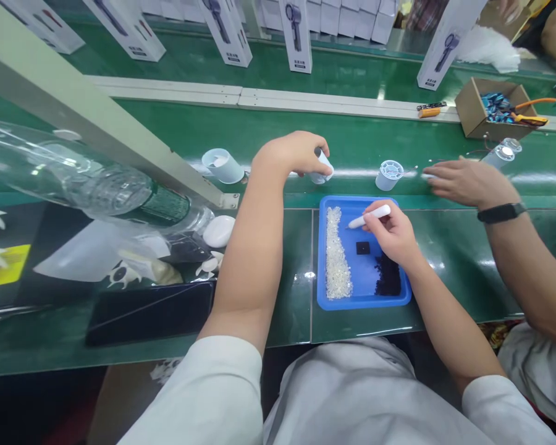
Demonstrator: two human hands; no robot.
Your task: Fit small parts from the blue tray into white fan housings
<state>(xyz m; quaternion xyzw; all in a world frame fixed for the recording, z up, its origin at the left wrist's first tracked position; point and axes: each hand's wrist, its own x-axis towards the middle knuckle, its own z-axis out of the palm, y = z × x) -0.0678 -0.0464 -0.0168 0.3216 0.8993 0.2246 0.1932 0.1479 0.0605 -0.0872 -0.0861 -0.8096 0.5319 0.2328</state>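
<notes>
My left hand [301,153] reaches over the green bench, its fingers wrapped round a small pale-blue cylindrical part [323,173] with a dark spot near its top. In my right hand [393,233] is a white pen-shaped tool [375,214], its thin tip pointing down and left over the blue tray [364,303]. Small clear pieces [337,266] fill the tray's left side, and tiny black pieces [389,276] lie at its right. Between them sits a black square [362,248]. Beyond the tray stands a pale-blue cup-like part [389,175] with a spoked top.
Another pale-blue cup [222,165] stands left of my left hand. A co-worker's hand [467,180] is at the right. Behind it is a cardboard box [475,111] with blue items and orange-handled pliers. A metal post [120,117] and plastic bottle [120,185] occupy the left.
</notes>
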